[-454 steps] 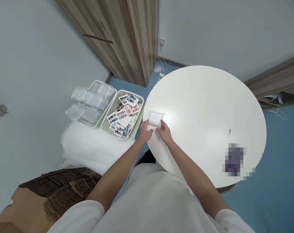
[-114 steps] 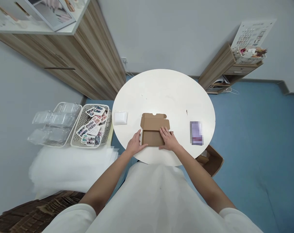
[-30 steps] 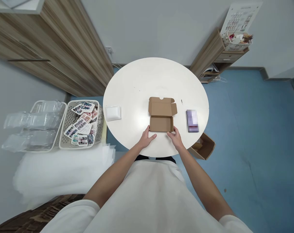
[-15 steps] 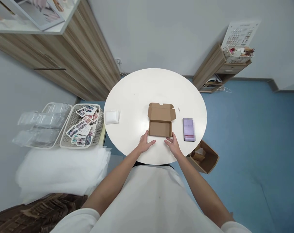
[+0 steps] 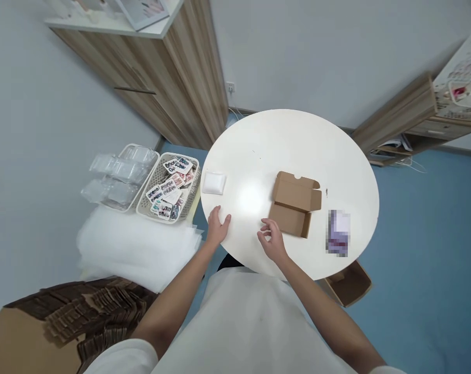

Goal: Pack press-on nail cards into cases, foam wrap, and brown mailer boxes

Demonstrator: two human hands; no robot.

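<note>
An unfolded cardboard box (image 5: 292,218) rests on the round white table (image 5: 297,135), its lid tilted back and its inside bare. My right hand (image 5: 272,240) hovers at the box's left front corner, fingers loosely bent and apart, with nothing in it. Near the left table edge, my left hand (image 5: 218,227) has its thumb and fingers spread and holds nothing. Just beyond it lies a small white padded packet (image 5: 214,183). Right of the box is a purple stack (image 5: 339,232), blurred so that its kind does not show.
Left of the table stand a white basket of patterned cards (image 5: 167,192) and another with clear plastic packs (image 5: 120,179). White foam sheets (image 5: 122,244) and folded brown cardboard (image 5: 98,311) lie nearer me. An open carton (image 5: 350,285) sits on the floor at right.
Both hands have let go of the box. My left hand has moved left toward the white packet. The box is now turned slightly, and the view has swung left.
</note>
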